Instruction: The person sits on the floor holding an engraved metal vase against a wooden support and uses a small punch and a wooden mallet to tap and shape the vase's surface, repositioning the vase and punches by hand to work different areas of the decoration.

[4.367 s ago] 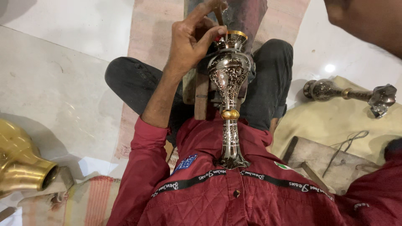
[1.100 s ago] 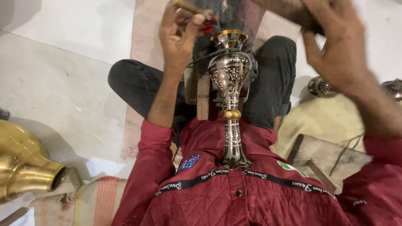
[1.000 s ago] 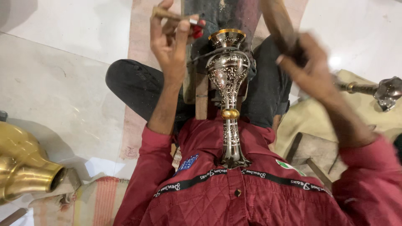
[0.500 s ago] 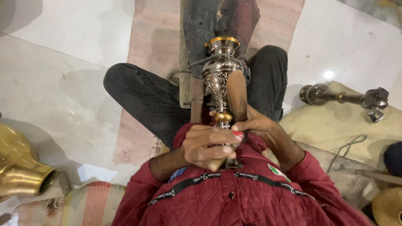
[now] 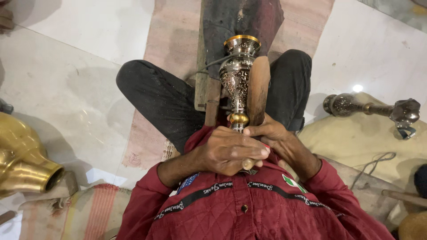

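Two hands, left hand [image 5: 227,153] & right hand [image 5: 271,135], grip tight round the silver vase [image 5: 239,78] stem mid-frame, wooden stick [image 5: 258,91] alongside; carving looks mostly done.

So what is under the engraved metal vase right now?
The engraved metal vase lies over a wooden plank and a dark block between the legs. Left hand and right hand cover its lower stem; the base is hidden.

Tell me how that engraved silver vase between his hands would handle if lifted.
The engraved vase looks like metal, so probably rigid and fairly heavy. Its polished surface may be slippery. With a bulbous top over a narrow stem where both hands meet, it likely tips or rolls easily.
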`<control>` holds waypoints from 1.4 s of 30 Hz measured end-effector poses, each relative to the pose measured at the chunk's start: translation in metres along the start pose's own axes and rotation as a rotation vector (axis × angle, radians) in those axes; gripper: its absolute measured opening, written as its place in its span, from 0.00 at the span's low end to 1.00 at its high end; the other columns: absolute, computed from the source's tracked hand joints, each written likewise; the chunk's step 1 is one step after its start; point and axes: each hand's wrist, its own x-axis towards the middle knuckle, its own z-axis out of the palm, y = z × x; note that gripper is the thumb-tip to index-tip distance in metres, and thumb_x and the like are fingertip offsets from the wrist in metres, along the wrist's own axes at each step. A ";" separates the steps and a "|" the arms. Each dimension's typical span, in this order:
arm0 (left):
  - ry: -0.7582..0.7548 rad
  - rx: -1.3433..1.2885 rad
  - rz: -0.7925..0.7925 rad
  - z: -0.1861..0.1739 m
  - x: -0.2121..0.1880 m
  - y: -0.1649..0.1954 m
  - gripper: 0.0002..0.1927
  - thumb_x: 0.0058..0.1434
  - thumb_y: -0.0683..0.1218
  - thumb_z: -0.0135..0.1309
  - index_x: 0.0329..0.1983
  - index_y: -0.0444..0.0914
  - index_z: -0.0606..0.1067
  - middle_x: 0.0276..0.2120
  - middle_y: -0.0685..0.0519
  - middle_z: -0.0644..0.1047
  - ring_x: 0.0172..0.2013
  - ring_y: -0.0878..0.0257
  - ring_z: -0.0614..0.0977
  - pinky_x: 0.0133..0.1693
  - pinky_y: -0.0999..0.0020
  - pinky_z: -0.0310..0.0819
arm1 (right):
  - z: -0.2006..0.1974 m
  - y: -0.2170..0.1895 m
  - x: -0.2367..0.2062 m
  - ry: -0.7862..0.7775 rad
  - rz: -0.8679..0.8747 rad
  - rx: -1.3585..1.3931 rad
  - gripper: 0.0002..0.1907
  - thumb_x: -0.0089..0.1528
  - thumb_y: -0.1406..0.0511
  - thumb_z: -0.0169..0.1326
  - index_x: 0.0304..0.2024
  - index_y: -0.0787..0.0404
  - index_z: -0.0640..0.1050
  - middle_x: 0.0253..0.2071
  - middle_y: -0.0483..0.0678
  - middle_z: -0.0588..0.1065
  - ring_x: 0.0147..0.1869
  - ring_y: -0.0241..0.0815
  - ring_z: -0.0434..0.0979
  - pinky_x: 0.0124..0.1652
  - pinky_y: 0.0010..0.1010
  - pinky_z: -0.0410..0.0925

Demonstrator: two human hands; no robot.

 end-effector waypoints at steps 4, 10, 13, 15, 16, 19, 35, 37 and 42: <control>0.011 0.117 0.089 -0.008 -0.003 -0.002 0.11 0.74 0.39 0.53 0.57 0.34 0.71 0.45 0.41 0.82 0.39 0.56 0.89 0.39 0.64 0.88 | 0.004 0.001 -0.001 0.096 -0.017 -0.053 0.29 0.57 0.74 0.64 0.60 0.69 0.71 0.48 0.55 0.77 0.51 0.46 0.81 0.51 0.38 0.75; 0.022 0.174 0.216 -0.009 -0.013 -0.011 0.14 0.76 0.46 0.48 0.57 0.31 0.69 0.46 0.36 0.80 0.38 0.54 0.88 0.38 0.61 0.88 | 0.031 -0.009 -0.014 0.328 -0.053 -0.216 0.30 0.53 0.73 0.66 0.58 0.63 0.73 0.47 0.45 0.78 0.52 0.37 0.79 0.51 0.31 0.73; 0.029 0.189 0.187 -0.007 -0.020 -0.011 0.11 0.76 0.42 0.48 0.58 0.32 0.68 0.46 0.36 0.80 0.39 0.52 0.88 0.39 0.60 0.89 | 0.044 -0.017 -0.020 0.353 -0.053 -0.267 0.28 0.54 0.72 0.67 0.56 0.63 0.74 0.45 0.44 0.78 0.52 0.38 0.77 0.52 0.34 0.71; 0.068 0.200 0.207 -0.005 -0.024 -0.011 0.11 0.75 0.37 0.49 0.58 0.32 0.67 0.44 0.37 0.80 0.39 0.50 0.88 0.38 0.59 0.89 | 0.051 -0.018 -0.022 0.383 -0.056 -0.300 0.27 0.53 0.72 0.68 0.55 0.64 0.75 0.45 0.45 0.78 0.51 0.39 0.77 0.51 0.35 0.71; 0.070 0.221 0.190 -0.004 -0.026 -0.011 0.13 0.74 0.37 0.51 0.59 0.32 0.66 0.45 0.38 0.80 0.40 0.51 0.88 0.38 0.60 0.89 | 0.054 -0.017 -0.022 0.395 -0.063 -0.320 0.27 0.53 0.72 0.68 0.54 0.64 0.76 0.45 0.45 0.78 0.51 0.40 0.77 0.51 0.36 0.71; 0.079 0.253 0.168 -0.003 -0.031 -0.008 0.19 0.71 0.37 0.56 0.61 0.33 0.64 0.45 0.39 0.81 0.39 0.54 0.89 0.38 0.63 0.89 | 0.057 -0.014 -0.025 0.409 -0.095 -0.474 0.27 0.53 0.71 0.68 0.55 0.63 0.76 0.47 0.45 0.79 0.53 0.36 0.77 0.54 0.31 0.70; 0.075 0.255 0.149 -0.007 -0.042 0.002 0.27 0.65 0.36 0.62 0.61 0.32 0.62 0.43 0.37 0.81 0.42 0.51 0.89 0.40 0.62 0.90 | 0.044 -0.012 -0.021 0.138 0.012 -0.163 0.34 0.57 0.70 0.65 0.64 0.65 0.67 0.55 0.53 0.74 0.55 0.49 0.79 0.53 0.43 0.75; 0.087 0.277 0.161 -0.007 -0.046 0.001 0.28 0.65 0.36 0.63 0.62 0.32 0.61 0.44 0.37 0.82 0.41 0.52 0.89 0.39 0.64 0.90 | 0.044 -0.009 -0.021 0.196 -0.003 -0.185 0.34 0.56 0.71 0.66 0.63 0.62 0.66 0.53 0.52 0.74 0.53 0.47 0.79 0.50 0.42 0.74; 0.100 0.222 0.138 -0.008 -0.057 0.003 0.30 0.66 0.34 0.63 0.64 0.34 0.60 0.45 0.37 0.81 0.42 0.50 0.89 0.41 0.61 0.90 | 0.042 -0.005 -0.024 0.174 -0.012 -0.212 0.29 0.59 0.71 0.68 0.60 0.67 0.71 0.45 0.51 0.76 0.46 0.42 0.78 0.42 0.34 0.73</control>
